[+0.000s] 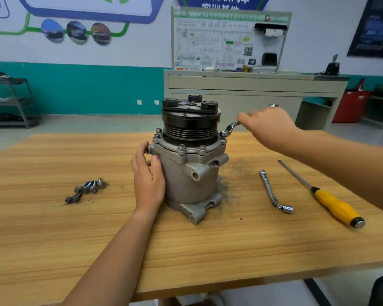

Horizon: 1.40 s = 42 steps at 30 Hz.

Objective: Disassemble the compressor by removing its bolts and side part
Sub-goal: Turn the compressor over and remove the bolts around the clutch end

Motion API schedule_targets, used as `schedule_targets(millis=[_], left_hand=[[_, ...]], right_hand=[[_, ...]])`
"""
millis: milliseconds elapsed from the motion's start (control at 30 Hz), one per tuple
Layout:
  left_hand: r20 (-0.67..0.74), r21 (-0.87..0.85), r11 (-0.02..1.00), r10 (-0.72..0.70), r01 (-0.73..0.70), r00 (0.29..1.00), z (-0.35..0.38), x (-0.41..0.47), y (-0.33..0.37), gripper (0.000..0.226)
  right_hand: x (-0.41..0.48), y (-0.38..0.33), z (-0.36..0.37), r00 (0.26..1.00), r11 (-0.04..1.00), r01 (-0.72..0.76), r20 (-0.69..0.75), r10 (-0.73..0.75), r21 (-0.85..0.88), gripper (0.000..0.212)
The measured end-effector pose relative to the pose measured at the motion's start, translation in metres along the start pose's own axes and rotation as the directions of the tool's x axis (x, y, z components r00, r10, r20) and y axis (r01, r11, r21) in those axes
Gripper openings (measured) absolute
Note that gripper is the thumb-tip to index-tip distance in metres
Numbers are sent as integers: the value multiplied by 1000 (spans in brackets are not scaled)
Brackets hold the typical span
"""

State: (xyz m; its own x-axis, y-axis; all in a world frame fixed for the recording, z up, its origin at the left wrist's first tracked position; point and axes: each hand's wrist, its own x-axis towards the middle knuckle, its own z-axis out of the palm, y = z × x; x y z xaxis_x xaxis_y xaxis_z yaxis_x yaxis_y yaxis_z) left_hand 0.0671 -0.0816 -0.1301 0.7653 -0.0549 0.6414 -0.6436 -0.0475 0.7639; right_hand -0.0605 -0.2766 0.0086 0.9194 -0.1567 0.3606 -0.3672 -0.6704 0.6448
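The right hand [266, 127] has its grip closed around the handle of a bent metal wrench [230, 127], whose ring end sits on a bolt [223, 134] at the right side of the compressor's flange. The left hand [147, 180] is wrapped partly around the left side of the compressor [189, 160], thumb in front, fingers behind.

The compressor stands upright near the middle of the desk [186, 250]: a dull cast-grey cylindrical body with lugs, topped by a black grooved pulley. Dark grit lies on the desk just right of its base.

Loose bolts [86, 188] lie clustered toward the left edge. An L-shaped socket wrench [274, 193] and a yellow-handled screwdriver [325, 197] lie toward the right edge. The desk has a wood-grain laminate top.
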Motion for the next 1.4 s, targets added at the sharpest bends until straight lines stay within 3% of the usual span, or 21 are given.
schedule_targets(millis=[133, 200, 300, 333, 367, 467, 600, 800, 1000, 1100, 1400], left_hand=[[4, 11, 1000, 14, -14, 1000, 0, 1, -1, 39], [7, 4, 1000, 6, -6, 1000, 0, 2, -1, 37], [8, -17, 1000, 7, -6, 1000, 0, 1, -3, 38], [5, -23, 1000, 10, -10, 1000, 1, 1, -3, 40], [3, -26, 1000, 12, -12, 1000, 1, 1, -3, 41], [10, -29, 1000, 0, 1, 1000, 0, 0, -4, 41], [11, -29, 999, -15, 16, 1000, 0, 0, -4, 39], [22, -26, 1000, -13, 14, 1000, -3, 0, -3, 40], [28, -36, 999, -37, 38, 999, -3, -1, -3, 40], [28, -44, 998, -39, 40, 999, -3, -1, -3, 39], [27, -39, 998, -48, 49, 998, -2, -2, 1, 40]], right_hand=[[10, -3, -1, 999, 998, -11, -52, 14, 60, 36], [9, -2, -1, 982, 939, -111, -107, 153, 325, 50], [-14, 0, -11, 910, 570, -136, -125, 394, 810, 53], [-25, 0, -17, 889, 467, -85, -144, 434, 880, 52], [-37, 0, -23, 887, 453, -45, -174, 429, 890, 52], [-71, 1, -36, 933, 663, -34, -214, 290, 748, 54], [-78, 4, -41, 981, 816, -187, 65, 181, 547, 46], [-50, -3, -39, 967, 847, -229, 208, 144, 479, 33], [-38, -12, -40, 968, 858, -186, 237, 77, 478, 56], [-37, -11, -47, 974, 896, -143, 222, 51, 420, 58], [-41, -20, -61, 979, 982, -29, 205, -10, 185, 26]])
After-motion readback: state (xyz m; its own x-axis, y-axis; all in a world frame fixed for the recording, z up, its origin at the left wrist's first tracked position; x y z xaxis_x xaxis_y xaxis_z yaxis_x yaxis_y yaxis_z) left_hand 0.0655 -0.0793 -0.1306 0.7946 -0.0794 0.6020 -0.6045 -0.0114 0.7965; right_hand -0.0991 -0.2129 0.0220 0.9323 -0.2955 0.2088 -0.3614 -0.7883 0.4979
